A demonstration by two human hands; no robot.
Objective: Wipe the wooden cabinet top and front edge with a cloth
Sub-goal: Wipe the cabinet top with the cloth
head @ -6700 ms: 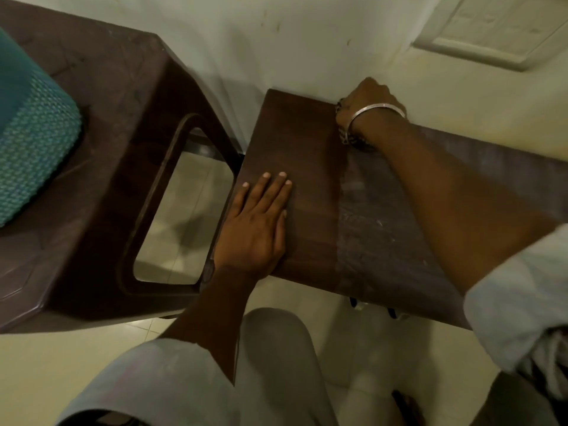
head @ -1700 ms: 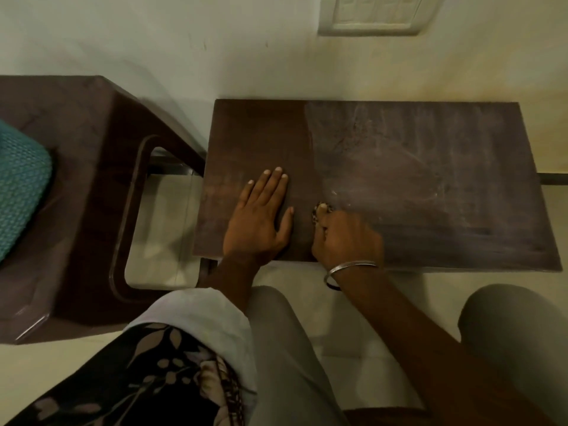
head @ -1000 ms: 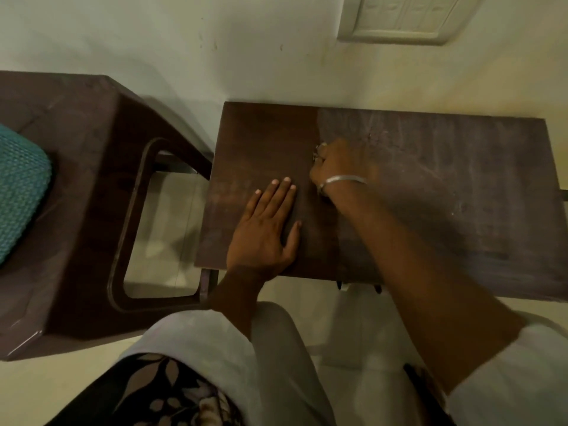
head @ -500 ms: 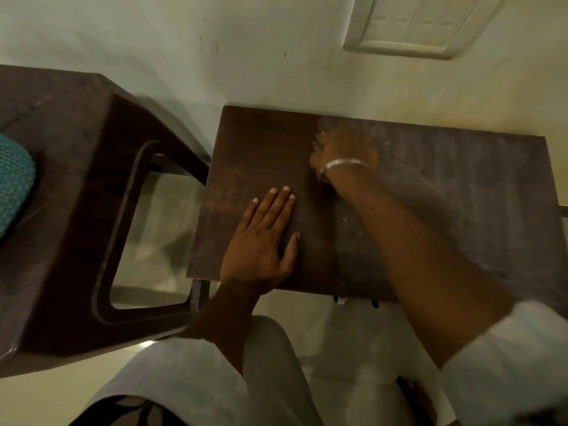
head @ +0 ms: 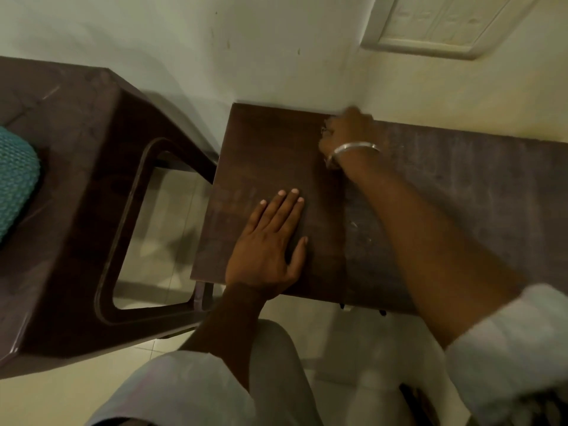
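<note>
R hand (head: 347,130) has its fingers curled round the cloth (head: 324,130), which is mostly hidden under the knuckles. It sits at the back edge of the wooden cabinet top (head: 461,195) by the wall, w/ a metal bangle (head: 353,148) on the wrist. L hand (head: 267,241) lies palm down, fingers (head: 285,207) straight & together, on the darker left part of the top near its front edge; a brown plastic chair (head: 76,179) w/ a teal cushion (head: 15,179) stands just beside the cabinet on the left.

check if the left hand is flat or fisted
Flat: the left hand lies palm down, fingers straight, on the dark wooden cabinet top.
</note>
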